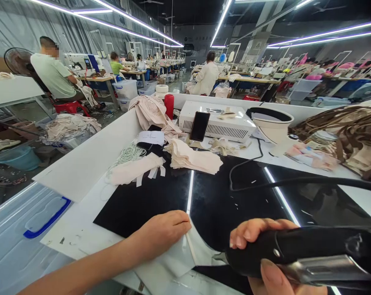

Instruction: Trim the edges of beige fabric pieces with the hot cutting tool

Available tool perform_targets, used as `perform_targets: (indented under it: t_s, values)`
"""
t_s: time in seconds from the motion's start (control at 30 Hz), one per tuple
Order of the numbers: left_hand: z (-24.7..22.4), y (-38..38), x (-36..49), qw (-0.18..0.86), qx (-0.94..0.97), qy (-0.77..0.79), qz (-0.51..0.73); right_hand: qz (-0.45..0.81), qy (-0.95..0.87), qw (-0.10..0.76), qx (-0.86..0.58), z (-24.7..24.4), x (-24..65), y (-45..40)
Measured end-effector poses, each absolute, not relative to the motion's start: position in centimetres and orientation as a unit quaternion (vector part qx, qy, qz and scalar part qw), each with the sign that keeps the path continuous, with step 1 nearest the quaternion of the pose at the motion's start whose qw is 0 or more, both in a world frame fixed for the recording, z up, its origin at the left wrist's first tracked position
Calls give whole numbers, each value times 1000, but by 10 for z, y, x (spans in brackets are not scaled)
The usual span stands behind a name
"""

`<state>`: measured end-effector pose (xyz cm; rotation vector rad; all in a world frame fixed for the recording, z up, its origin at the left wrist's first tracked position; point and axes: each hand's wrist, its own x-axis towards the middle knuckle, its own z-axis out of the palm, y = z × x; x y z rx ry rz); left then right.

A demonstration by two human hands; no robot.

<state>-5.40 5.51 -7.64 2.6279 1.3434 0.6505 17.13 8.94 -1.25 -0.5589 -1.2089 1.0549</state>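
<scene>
My left hand (pixel 168 231) is closed at the edge of a pale, thin fabric piece (pixel 200 243), its fingertips pressed together on it. The fabric lies partly over a glossy black board (pixel 216 196) and hangs toward me at the front. In my right hand (pixel 256 230) is a thick black corded handheld tool (pixel 314 246) with a metal lever along its side. Its small metal tip points left and reaches the fabric's right edge; whether it touches, I cannot tell. My thumb is beside the lever.
Stacked cream fabric pieces (pixel 194 157), pale green cord (pixel 130 153) and a phone (pixel 200 126) lie beyond the board. Behind stands a white vented box (pixel 216 119). A black cable (pixel 311 180) crosses the right side. Brown straps (pixel 333 123) pile up far right. Co-workers sit at sewing tables.
</scene>
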Motion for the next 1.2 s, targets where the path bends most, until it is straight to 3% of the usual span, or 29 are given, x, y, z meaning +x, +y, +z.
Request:
perform_targets:
  t_s: [0.4,1.2]
  values:
    - [-75,54,-50,107,858,438,246,473,-490,696,-227,-8,120,129]
    - [-79,55,-50,76,864,432,249,469,-481,708,-218,-11,120,128]
